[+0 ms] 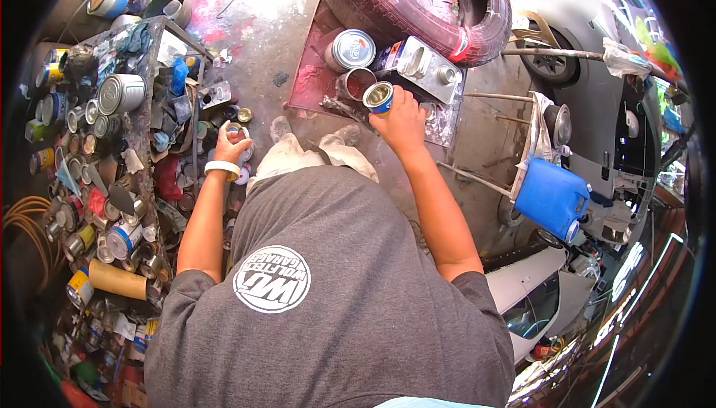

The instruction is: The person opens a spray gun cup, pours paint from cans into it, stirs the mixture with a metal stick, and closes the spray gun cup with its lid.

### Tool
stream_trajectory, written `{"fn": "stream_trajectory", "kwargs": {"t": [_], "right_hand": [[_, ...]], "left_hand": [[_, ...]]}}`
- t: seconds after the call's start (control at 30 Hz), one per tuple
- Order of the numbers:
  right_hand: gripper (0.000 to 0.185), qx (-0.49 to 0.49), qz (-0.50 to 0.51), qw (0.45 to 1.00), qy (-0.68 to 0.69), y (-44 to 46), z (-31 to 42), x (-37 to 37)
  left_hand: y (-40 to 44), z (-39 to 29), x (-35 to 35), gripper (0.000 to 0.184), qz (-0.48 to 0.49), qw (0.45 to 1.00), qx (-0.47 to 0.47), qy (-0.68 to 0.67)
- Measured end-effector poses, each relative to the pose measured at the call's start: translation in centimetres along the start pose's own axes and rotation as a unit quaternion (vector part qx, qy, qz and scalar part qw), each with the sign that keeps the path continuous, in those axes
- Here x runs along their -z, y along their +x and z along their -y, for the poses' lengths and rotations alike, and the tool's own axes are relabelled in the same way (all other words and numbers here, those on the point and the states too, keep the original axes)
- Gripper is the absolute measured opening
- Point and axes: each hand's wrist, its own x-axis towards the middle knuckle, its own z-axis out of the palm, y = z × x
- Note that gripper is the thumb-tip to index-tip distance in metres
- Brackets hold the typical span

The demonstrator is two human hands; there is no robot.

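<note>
My right hand (403, 121) is wrapped round a small blue-labelled can (378, 96) above the edge of a red-stained board (304, 83). Just beyond it on the board stand an open can with dark red inside (356, 83), a larger lidded can (352, 49) and a rectangular metal tin (421, 68). My left hand (232, 144), with a white band at the wrist, is beside small cans (244, 115) near the cluttered shelf. Its fingers are curled, and what they hold, if anything, is too small to make out.
A tyre (418, 5) lies beyond the cans. On the left, a shelf (160, 57) is crowded with cans, rags and a cardboard tube (117, 280). To the right are a metal stand, a blue jerrycan (550, 198) and car parts.
</note>
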Motion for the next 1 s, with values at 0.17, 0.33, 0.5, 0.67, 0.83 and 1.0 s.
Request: {"fn": "stream_trajectory", "kwargs": {"t": [0.17, 0.33, 0.5, 0.67, 0.83, 1.0], "right_hand": [[0.079, -0.006, 0.020, 1.000, -0.017, 0.4, 0.5, 0.5], [0.077, -0.010, 0.020, 0.999, -0.029, 0.6, 1.0, 0.6], [0.072, -0.019, 0.037, 0.998, -0.047, 1.0, 1.6, 1.1], [0.068, -0.015, 0.036, 0.997, -0.065, 1.3, 1.8, 1.1], [0.068, -0.010, 0.041, 0.996, -0.082, 1.6, 2.0, 1.6], [0.069, -0.012, 0.048, 0.995, -0.082, 1.7, 2.2, 1.7]], "left_hand": [[0.1, -0.7, 0.4, 0.103, 0.007, 1.000, 0.011, 0.009], [1.1, 0.0, 1.1, 0.103, 0.007, 0.999, -0.008, 0.032], [0.9, -0.2, 1.1, 0.102, 0.005, 1.000, -0.004, 0.010], [0.8, -0.3, 1.2, 0.101, 0.007, 1.000, -0.005, 0.008], [1.2, 0.8, 1.2, 0.102, 0.004, 1.000, 0.000, -0.021], [1.4, 1.3, 1.4, 0.102, 0.002, 1.000, -0.005, -0.019]]}}
